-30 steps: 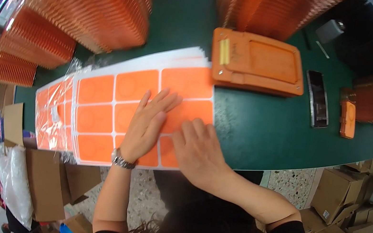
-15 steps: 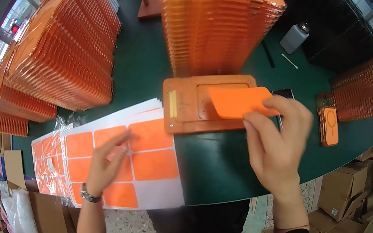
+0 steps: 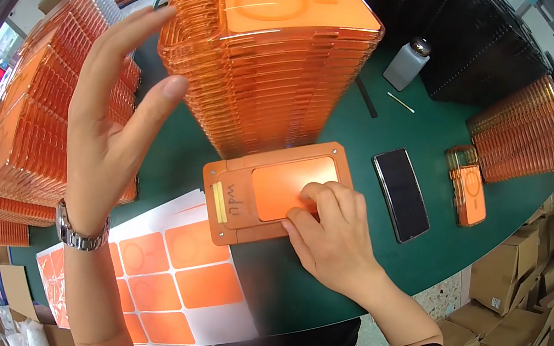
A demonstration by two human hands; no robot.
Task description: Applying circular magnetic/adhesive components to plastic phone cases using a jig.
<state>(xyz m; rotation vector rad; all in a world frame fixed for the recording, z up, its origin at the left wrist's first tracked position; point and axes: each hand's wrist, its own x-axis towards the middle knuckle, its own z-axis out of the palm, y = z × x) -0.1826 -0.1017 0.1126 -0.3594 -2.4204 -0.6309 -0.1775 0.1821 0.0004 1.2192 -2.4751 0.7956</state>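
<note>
The right hand [image 3: 336, 235] has its grip narrow, thumb and forefinger at the edge of a thin, glossy orange rectangular sheet [image 3: 278, 191]; whether the edge is pinched or only pressed cannot be told. The sheet lies in the recess of a flat, orange-brown, round-cornered jig [image 3: 236, 228]. Half a second earlier it hung in the air above that jig; placement is therefore judged largely made, with alignment unconfirmed.

The left hand [image 3: 106, 140] is raised, fingers and thumb spread wide, holding nothing; earlier it was over the white backing paper with rounded orange stickers [image 3: 238, 314]. It now appears near the tall stack of translucent orange plastic cases [image 3: 271, 65]. A black rectangular phone [image 3: 401, 195] lies right of the jig on the green surface [image 3: 302, 291].
</note>
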